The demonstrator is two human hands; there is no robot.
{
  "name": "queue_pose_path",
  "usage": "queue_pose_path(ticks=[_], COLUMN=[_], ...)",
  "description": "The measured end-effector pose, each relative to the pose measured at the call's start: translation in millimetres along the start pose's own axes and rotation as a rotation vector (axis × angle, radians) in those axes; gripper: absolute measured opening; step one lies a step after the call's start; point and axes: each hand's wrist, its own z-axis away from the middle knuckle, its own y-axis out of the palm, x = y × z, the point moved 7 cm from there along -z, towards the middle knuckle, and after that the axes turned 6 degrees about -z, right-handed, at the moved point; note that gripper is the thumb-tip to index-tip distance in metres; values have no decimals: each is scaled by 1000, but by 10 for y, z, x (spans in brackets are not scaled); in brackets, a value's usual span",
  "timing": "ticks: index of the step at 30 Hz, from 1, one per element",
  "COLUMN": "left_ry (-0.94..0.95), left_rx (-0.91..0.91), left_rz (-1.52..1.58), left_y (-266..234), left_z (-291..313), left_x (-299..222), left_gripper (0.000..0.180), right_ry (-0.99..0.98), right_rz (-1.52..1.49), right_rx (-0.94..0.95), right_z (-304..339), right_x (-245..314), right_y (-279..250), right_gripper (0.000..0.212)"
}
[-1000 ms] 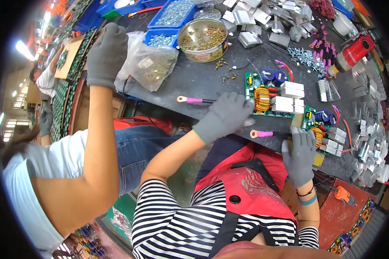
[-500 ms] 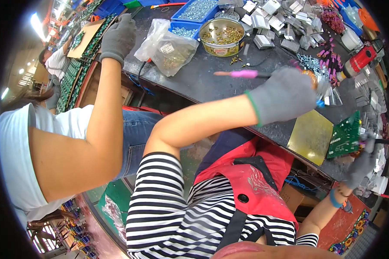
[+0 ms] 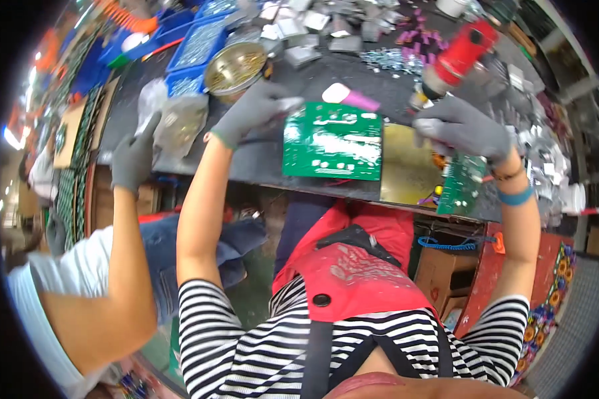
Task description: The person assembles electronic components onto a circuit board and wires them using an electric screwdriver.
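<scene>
A green circuit board (image 3: 333, 143) lies solder side up on the dark bench, partly over a brass-coloured plate (image 3: 406, 169). My left hand (image 3: 253, 110), in a grey glove, grips the board's upper left corner. A pink-handled tool (image 3: 353, 98) lies just behind the board. My right hand (image 3: 462, 130), also gloved, curls over the top of a narrower green board (image 3: 460, 186) standing at the plate's right edge. A red electric screwdriver (image 3: 456, 56) hangs right above that hand.
A co-worker's gloved hand (image 3: 133, 156) rests by a clear plastic bag (image 3: 180, 123) at the bench's left. Behind are a metal bowl of screws (image 3: 236, 63), blue trays (image 3: 199, 43), grey metal parts (image 3: 313, 23) and loose screws (image 3: 393, 60). A blue coiled cable (image 3: 446, 245) hangs below the bench.
My left hand has drawn back from its reach to the right and now grips the board, which lies solder side up. My right hand has come up from the lower right.
</scene>
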Motion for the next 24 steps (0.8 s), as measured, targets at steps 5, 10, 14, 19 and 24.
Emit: queue_pose_path(ticks=[5,10,14,19,24], left_ry=[-69,-106,64,630,547], left_rx=[72,140,42,-82,85], left_rz=[119,101,-104,-885,-864], left_y=[94,111,75,519,641], left_z=[-60,-140,-26,388,249], left_x=[135,253,-142,-837,-935], left_gripper=[35,43,99,126,120], right_ry=[34,-32,-355,-33,-19], right_rz=[95,306,635,920,885], right_rx=[-33,-138,-369,-127,-171], right_z=[-255,-410,-172,358,420], right_x=[-36,-89,-44,-339,-382], right_y=[43,92,32,226,242], right_gripper=[45,36,46,137,122])
